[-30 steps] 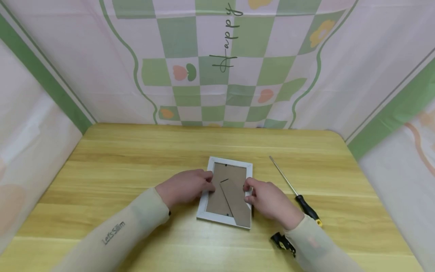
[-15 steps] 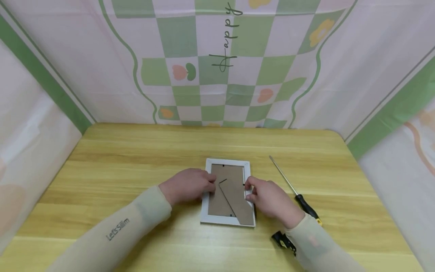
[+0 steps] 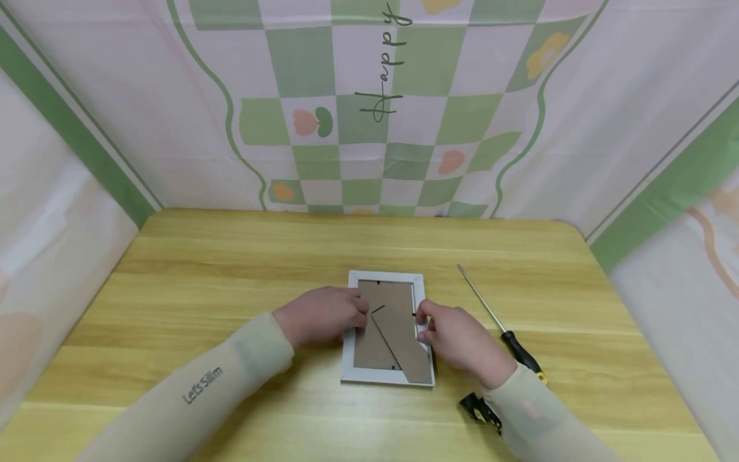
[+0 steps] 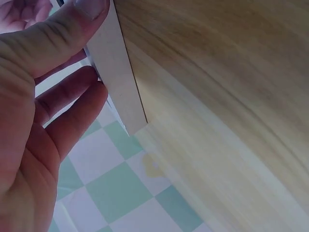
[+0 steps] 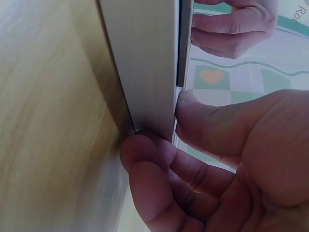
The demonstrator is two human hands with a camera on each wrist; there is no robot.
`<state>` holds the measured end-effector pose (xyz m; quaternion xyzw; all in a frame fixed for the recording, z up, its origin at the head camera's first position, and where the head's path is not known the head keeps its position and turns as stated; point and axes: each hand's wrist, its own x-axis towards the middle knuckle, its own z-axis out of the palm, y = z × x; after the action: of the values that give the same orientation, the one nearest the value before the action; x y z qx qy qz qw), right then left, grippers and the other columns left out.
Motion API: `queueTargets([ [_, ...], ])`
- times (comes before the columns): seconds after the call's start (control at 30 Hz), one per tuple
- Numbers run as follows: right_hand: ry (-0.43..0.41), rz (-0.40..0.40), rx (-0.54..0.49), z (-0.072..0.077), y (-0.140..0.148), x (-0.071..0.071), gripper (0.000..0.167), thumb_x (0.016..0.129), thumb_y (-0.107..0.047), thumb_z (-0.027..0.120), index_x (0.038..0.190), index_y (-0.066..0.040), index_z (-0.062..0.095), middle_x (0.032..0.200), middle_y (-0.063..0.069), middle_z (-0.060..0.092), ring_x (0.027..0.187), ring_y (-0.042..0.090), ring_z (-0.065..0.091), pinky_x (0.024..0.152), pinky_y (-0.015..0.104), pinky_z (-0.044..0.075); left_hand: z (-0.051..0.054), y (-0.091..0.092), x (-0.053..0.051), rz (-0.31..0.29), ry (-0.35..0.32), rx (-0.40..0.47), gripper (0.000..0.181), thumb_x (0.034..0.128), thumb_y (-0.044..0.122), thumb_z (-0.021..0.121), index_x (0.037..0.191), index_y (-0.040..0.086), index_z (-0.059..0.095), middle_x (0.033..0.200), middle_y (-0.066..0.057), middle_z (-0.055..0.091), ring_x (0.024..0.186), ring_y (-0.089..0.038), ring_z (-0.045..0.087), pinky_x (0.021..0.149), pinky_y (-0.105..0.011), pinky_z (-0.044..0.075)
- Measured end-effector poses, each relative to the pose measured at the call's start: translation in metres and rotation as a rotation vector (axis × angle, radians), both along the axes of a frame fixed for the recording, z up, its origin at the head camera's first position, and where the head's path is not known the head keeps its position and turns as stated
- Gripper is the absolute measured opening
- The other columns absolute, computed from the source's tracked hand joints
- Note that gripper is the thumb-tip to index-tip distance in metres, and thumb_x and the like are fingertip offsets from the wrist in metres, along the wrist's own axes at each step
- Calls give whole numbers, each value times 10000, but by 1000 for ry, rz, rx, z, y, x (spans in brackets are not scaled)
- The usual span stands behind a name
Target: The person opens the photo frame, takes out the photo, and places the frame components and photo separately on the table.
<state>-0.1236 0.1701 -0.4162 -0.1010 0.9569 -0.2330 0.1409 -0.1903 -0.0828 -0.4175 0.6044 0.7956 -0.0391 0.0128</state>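
A: Where does the picture frame [image 3: 388,328] lie?

B: On the wooden table [image 3: 242,256], slightly right of its midline and well in from the far edge, back upward.

A: What does the back comprise?

B: A white border [image 3: 348,359] enclosing a brown backing board [image 3: 369,351], with small dark tabs [image 3: 393,367] along the border's inner margin. A brown strut [image 3: 414,362] lies flat over the board, its broad end overlapping the frame's near right corner.

A: And the hands?

B: Both grasp the frame. The left hand [image 3: 323,314] holds the left side; the left wrist view shows its thumb over the outer face. The right hand [image 3: 462,337] holds the right side, thumb against the upper margin, other fingers curled beside the outer face. Pale sleeves [image 3: 202,378] cover both forearms.

A: What occupies the region toward the table's right edge?

B: A screwdriver [image 3: 510,340], its shank directed toward the far edge, its black handle ending in yellow. Nearer lies a small black object [image 3: 480,410], partly covered by the right sleeve; its kind cannot be determined.

A: Beyond the far edge?

B: A checked backdrop cloth [image 3: 312,64] lettered "Happy".
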Motion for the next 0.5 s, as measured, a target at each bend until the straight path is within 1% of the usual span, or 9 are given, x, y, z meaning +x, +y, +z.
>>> queueTargets([
  [0.23,14,0,10,-1,0,1,137,934,-131,705,987,-140,579,675,-31,517,549,151,455,515,331,389,-1,1,-2,-38,14,-7,261,776,-33,716,922,179,762,942,65,612,865,-110,511,784,-176,458],
  [0.5,17,0,12,-2,0,-1,140,933,-131,707,984,-143,577,682,-32,520,555,151,461,520,331,395,-2,-1,-4,-58,14,21,253,763,-34,711,900,173,759,939,60,616,880,-115,524,796,-183,460],
])
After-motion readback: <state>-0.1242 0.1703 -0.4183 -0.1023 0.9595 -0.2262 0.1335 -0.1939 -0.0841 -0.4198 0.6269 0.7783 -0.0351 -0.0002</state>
